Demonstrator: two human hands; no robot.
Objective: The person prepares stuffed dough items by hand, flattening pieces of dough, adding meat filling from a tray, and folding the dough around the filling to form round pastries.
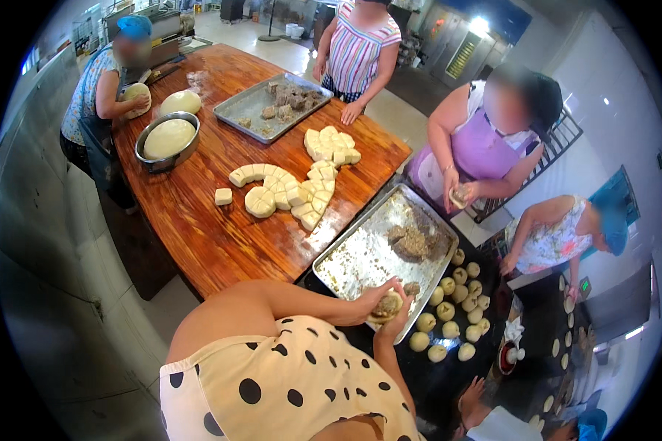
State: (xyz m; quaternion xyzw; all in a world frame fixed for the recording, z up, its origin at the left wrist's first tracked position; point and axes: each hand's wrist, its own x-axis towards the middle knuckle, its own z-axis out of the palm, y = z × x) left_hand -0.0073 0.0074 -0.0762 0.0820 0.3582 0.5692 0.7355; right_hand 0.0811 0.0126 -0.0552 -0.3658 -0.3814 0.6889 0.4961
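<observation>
Cupping a filled dough piece between both hands, your left hand and right hand curl closed around it (touching), over the near edge of the metal tray on the worktop.

Cream top with black polka dots. Reddish-brown streaked wooden table. Pale cream dough pieces. Silver tray, brown filling. Pale yellow dough balls on black surface. Striped pink-white-blue shirt. Purple apron. Blue hair cap.
</observation>
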